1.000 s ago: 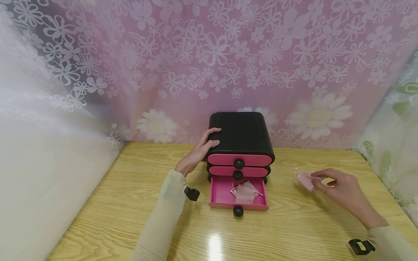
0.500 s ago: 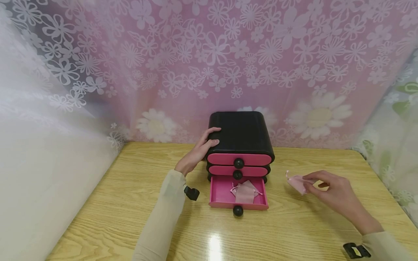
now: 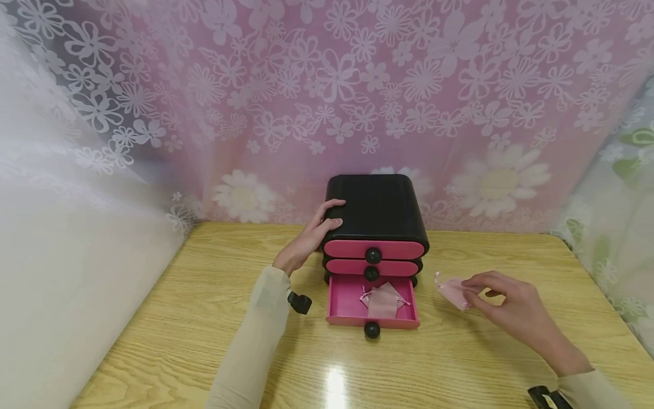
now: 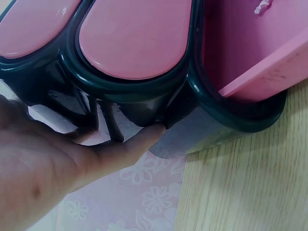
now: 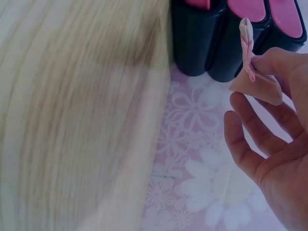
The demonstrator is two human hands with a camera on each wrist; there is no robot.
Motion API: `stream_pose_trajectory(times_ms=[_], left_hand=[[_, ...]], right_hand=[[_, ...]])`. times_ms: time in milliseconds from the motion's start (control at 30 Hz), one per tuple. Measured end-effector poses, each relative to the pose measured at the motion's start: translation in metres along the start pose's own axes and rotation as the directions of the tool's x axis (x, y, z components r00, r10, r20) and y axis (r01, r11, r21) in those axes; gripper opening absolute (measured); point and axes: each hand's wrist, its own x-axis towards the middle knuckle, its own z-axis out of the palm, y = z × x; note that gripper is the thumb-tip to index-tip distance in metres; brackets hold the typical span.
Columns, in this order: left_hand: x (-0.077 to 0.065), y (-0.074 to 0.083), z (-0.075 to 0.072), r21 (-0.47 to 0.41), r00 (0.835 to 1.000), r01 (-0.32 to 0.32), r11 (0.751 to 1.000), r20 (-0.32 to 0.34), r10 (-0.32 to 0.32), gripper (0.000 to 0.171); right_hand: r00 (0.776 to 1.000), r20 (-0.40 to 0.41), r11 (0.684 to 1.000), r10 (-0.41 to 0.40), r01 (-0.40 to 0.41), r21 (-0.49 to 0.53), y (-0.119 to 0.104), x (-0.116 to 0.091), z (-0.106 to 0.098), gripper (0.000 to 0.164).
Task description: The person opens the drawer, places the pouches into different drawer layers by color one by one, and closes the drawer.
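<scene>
A black mini chest of drawers (image 3: pixel 375 207) with pink drawer fronts and round black knobs stands on the table. My left hand (image 3: pixel 308 237) rests against its left side and upper edge, fingers fairly straight; the left wrist view shows the fingers (image 4: pixel 139 142) touching the black casing. The lowest drawer (image 3: pixel 343 304) is pulled out, and pale pink drawstring pouches (image 3: pixel 383 302) lie in its right part, overlapping. To the right of the chest, my right hand (image 3: pixel 513 304) pinches another small pink drawstring pouch (image 3: pixel 451 292) between thumb and fingers, above the table.
The wood-grain table (image 3: pixel 204 341) extends on both sides of the chest and in front of it. Behind hangs a pink floral curtain (image 3: pixel 306 113), close to the chest's back. The upper two drawers (image 3: pixel 347 250) are closed.
My right hand has moved left toward the pulled-out drawer, carrying the pouch. The left hand and the chest of drawers have stayed put.
</scene>
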Motion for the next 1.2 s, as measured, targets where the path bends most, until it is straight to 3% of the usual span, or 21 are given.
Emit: stream_pose_trajectory(times_ms=[567, 1000, 1200], left_hand=[[0.0, -0.001, 0.0, -0.001, 1.0, 0.001, 1.0, 0.003, -0.001, 0.044], [0.0, -0.001, 0.0, 0.003, 1.0, -0.003, 1.0, 0.001, 0.003, 0.042], [-0.001, 0.0, 0.0, 0.002, 1.0, 0.002, 1.0, -0.001, -0.002, 0.042]], right_hand=[[0.993, 0.027, 0.99, -0.113, 0.11, 0.084, -0.02, 0.001, 0.011, 0.048], [0.994, 0.062, 0.988, -0.095, 0.086, 0.127, -0.032, 0.007, 0.024, 0.04], [0.991, 0.024, 0.978, -0.129, 0.123, 0.167, -0.038, 0.012, 0.033, 0.043]])
